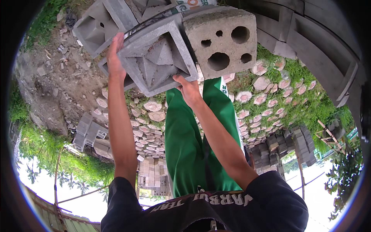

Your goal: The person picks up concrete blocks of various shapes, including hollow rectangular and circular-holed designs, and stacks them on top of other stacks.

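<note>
Fingers of both hands are gripping opposite edges of the square patterned concrete block, left hand and right hand equally near.

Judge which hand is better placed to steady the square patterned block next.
Left, probably: the left hand wraps the patterned concrete block along its side edge, while the right hand only props its lower corner.

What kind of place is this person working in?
Probably an outdoor yard where concrete blocks are made or stored: both hands grip a patterned grey block, more block stacks stand on dirt, and hexagonal pavers lie in grass.
</note>
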{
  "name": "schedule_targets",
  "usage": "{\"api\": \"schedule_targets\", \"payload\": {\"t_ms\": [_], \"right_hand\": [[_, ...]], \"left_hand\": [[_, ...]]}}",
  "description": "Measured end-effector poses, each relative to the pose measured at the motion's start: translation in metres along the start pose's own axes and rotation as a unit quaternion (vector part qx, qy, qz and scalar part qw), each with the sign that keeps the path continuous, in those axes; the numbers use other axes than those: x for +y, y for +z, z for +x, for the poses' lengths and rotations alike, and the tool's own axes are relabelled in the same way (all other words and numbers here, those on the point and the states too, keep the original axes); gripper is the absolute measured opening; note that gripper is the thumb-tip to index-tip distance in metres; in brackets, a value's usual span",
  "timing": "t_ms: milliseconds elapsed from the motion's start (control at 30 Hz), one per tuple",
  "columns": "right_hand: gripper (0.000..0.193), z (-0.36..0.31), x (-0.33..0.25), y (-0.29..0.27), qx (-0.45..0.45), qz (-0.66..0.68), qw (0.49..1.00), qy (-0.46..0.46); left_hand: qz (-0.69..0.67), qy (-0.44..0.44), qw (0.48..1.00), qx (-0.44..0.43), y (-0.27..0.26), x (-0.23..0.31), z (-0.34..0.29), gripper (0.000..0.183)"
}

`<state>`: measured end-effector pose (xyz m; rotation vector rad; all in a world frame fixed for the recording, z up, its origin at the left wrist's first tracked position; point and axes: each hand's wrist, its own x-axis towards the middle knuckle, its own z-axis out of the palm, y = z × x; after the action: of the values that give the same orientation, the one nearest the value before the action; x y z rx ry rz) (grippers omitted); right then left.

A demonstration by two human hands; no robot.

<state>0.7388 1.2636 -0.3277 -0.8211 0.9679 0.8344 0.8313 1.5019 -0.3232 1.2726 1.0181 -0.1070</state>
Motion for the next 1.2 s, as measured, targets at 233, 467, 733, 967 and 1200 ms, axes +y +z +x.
{"api": "schedule_targets", "payload": {"t_ms": [233, 467, 733, 967, 1200], "right_hand": [[0.057, -0.009, -0.013, 0.011, 0.024, 0.010, 1.000, 0.008], [0.058, -0.018, -0.028, 0.022, 0.033, 0.004, 0.999, -0.003], [0.074, -0.008, -0.021, -0.002, 0.030, -0.063, 0.997, -0.029], [0.081, -0.011, -0.008, -0.023, -0.081, -0.006, 0.995, -0.054], [0.089, -0.024, 0.001, 0.002, -0.056, 0.026, 0.997, -0.036]], "left_hand": [[0.062, 0.025, 0.997, -0.037, -0.004, 0.003, 0.005, 0.061], [0.093, 0.057, 0.992, -0.056, -0.007, -0.001, 0.009, 0.061], [0.234, -0.021, 0.961, -0.148, 0.000, 0.024, 0.028, 0.071], [0.541, 0.005, 0.808, -0.231, 0.070, 0.046, 0.051, 0.080], [0.461, -0.029, 0.793, -0.398, 0.102, 0.054, 0.051, 0.088]]}}
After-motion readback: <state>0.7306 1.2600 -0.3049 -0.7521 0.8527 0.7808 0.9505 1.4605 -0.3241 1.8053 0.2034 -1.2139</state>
